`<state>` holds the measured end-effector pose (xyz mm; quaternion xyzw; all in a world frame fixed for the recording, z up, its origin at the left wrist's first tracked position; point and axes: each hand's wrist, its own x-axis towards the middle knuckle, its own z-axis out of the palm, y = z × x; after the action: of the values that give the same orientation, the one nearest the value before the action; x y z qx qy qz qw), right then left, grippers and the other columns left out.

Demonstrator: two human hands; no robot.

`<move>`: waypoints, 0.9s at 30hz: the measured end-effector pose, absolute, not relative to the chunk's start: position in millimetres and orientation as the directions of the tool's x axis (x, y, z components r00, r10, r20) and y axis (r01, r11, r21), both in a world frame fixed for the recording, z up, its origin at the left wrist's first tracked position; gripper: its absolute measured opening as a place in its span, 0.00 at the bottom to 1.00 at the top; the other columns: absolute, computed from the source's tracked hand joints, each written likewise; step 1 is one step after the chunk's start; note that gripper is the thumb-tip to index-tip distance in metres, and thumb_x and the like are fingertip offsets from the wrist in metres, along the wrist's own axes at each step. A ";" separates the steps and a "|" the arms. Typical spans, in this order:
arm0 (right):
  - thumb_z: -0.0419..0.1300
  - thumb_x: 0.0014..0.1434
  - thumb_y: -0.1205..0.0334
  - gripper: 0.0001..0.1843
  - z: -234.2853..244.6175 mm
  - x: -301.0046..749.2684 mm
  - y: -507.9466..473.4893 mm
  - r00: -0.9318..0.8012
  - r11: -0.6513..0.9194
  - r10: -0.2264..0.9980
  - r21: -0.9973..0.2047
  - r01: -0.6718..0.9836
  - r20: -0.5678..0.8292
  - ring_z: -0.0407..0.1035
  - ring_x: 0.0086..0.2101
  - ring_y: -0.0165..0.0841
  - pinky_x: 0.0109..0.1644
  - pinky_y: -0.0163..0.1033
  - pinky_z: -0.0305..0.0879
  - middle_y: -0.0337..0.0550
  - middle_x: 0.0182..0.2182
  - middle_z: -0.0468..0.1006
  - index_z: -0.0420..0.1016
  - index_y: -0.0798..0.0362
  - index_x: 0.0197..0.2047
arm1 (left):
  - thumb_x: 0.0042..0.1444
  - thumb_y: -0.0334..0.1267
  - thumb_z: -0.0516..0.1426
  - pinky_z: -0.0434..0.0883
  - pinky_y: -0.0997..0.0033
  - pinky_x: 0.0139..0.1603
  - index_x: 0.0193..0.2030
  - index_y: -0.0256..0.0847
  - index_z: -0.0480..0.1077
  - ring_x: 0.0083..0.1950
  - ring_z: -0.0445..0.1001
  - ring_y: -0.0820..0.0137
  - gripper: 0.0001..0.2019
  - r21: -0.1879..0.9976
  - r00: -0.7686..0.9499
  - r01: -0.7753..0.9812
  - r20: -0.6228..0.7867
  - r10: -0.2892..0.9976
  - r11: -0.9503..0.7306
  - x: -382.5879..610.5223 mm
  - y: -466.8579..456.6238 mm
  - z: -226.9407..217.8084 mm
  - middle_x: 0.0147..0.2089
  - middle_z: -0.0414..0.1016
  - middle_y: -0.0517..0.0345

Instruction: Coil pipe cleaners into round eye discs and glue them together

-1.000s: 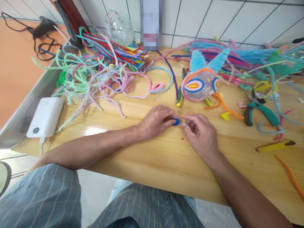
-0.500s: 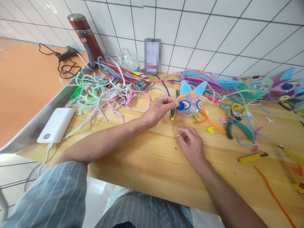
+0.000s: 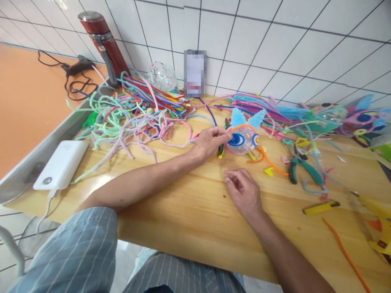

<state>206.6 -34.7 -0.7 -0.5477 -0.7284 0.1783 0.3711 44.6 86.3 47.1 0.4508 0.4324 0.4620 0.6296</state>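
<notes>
Pinches the blue eye point(image 3: 236, 139) against the round fish ball point(image 3: 247, 143) on the tabletop point(image 3: 189, 203), left hand point(image 3: 209, 143) in a tight grip on it, right hand point(image 3: 244, 191) loose and empty just in front. Might roll the ball off or tip the eye crooked with a hard push. Points fins up, orange tail right toward the pliers point(image 3: 301, 167), long way left to right.

Head camera looks down, close over table point(image 3: 189, 211).
</notes>
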 end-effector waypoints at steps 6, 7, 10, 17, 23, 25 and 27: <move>0.61 0.66 0.67 0.07 -3.0 207.8 -34.9 -0.135 0.351 0.925 -0.662 0.662 0.356 0.71 0.30 0.30 0.34 0.36 0.68 0.40 0.33 0.77 0.80 0.52 0.45 | 0.46 0.46 0.72 0.67 0.75 0.37 0.31 0.36 0.75 0.32 0.69 0.76 0.17 0.965 0.214 -0.223 -0.087 0.973 0.136 44.9 87.2 41.3 0.28 0.75 0.62; 0.61 0.66 0.67 0.07 -2.9 207.8 -35.0 -0.136 0.351 0.925 -0.662 0.663 0.354 0.71 0.30 0.30 0.34 0.36 0.68 0.40 0.33 0.77 0.80 0.52 0.45 | 0.44 0.46 0.73 0.68 0.74 0.38 0.31 0.35 0.75 0.33 0.70 0.76 0.18 0.963 0.214 -0.232 -0.087 0.973 0.137 45.1 87.7 39.3 0.29 0.75 0.62; 0.61 0.66 0.68 0.07 -2.5 207.4 -35.0 -0.137 0.356 0.922 -0.657 0.665 0.361 0.71 0.29 0.30 0.34 0.36 0.68 0.39 0.33 0.76 0.80 0.52 0.45 | 0.43 0.47 0.73 0.68 0.73 0.40 0.33 0.35 0.76 0.34 0.71 0.76 0.19 0.957 0.215 -0.257 -0.075 0.974 0.131 45.7 89.1 33.8 0.31 0.76 0.61; 0.61 0.66 0.68 0.06 -3.2 208.0 -34.7 -0.147 0.366 0.919 -0.649 0.667 0.367 0.71 0.29 0.30 0.33 0.36 0.68 0.39 0.32 0.76 0.80 0.52 0.44 | 0.43 0.49 0.73 0.70 0.73 0.42 0.33 0.35 0.75 0.34 0.72 0.75 0.20 0.952 0.246 -0.281 -0.051 0.968 0.122 45.5 89.7 31.7 0.31 0.77 0.61; 0.62 0.65 0.68 0.07 -2.4 208.2 -34.2 -0.147 0.367 0.918 -0.645 0.671 0.369 0.71 0.30 0.30 0.34 0.37 0.69 0.39 0.32 0.77 0.80 0.52 0.45 | 0.42 0.49 0.74 0.70 0.73 0.42 0.32 0.35 0.75 0.34 0.72 0.76 0.21 0.947 0.247 -0.291 -0.065 0.967 0.138 47.6 90.0 30.8 0.31 0.77 0.60; 0.62 0.66 0.68 0.07 -1.4 208.1 -34.7 -0.140 0.368 0.916 -0.648 0.667 0.377 0.71 0.30 0.30 0.33 0.36 0.68 0.38 0.32 0.76 0.79 0.52 0.46 | 0.43 0.47 0.74 0.69 0.74 0.40 0.32 0.35 0.75 0.34 0.71 0.76 0.20 0.945 0.243 -0.293 -0.071 0.967 0.144 46.6 88.5 34.1 0.31 0.77 0.61; 0.62 0.66 0.67 0.08 -0.4 208.8 -35.9 -0.112 0.360 0.915 -0.658 0.662 0.387 0.72 0.31 0.31 0.33 0.37 0.68 0.39 0.32 0.76 0.79 0.51 0.47 | 0.45 0.46 0.73 0.68 0.74 0.37 0.32 0.36 0.75 0.33 0.70 0.76 0.18 0.950 0.238 -0.280 -0.070 0.969 0.137 44.5 85.9 39.4 0.30 0.75 0.61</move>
<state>208.8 -35.9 -0.4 -0.5418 -0.7275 0.1633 0.3879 44.5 85.9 39.4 0.4462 0.3857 0.4820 0.6479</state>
